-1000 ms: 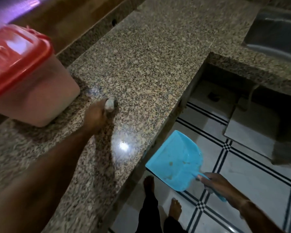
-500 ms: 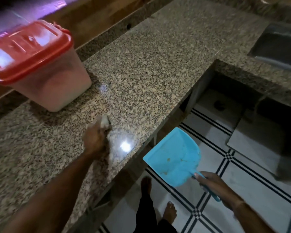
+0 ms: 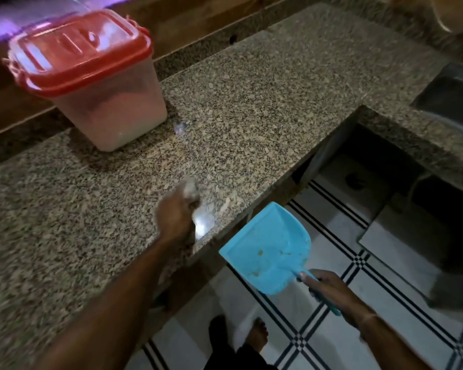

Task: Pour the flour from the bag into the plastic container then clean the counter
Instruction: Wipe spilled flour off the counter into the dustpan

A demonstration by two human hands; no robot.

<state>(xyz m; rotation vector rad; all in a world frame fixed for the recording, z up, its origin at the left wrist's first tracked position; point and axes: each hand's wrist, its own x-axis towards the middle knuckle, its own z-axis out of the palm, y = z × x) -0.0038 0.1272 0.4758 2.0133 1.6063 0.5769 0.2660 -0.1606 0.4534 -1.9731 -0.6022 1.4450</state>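
A pale wad (image 3: 191,190) is gripped by the left hand (image 3: 175,217) on the speckled granite table (image 3: 251,116). A blue plastic dustpan (image 3: 267,249) is held by its handle in the right hand (image 3: 329,289). The boxy, red-lidded container (image 3: 112,108) is set beyond the left hand.

Blurred, unidentifiable: pale wad (image 3: 190,192) in left hand (image 3: 175,220). Cut off at right edge: sink (image 3: 455,100). Mostly hidden inside right hand (image 3: 329,292): dustpan (image 3: 267,249) handle.

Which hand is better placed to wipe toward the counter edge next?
Left. The left hand is on the counter gripping a pale wad near the front edge; the right hand grips the blue dustpan handle below that edge, likely to catch.
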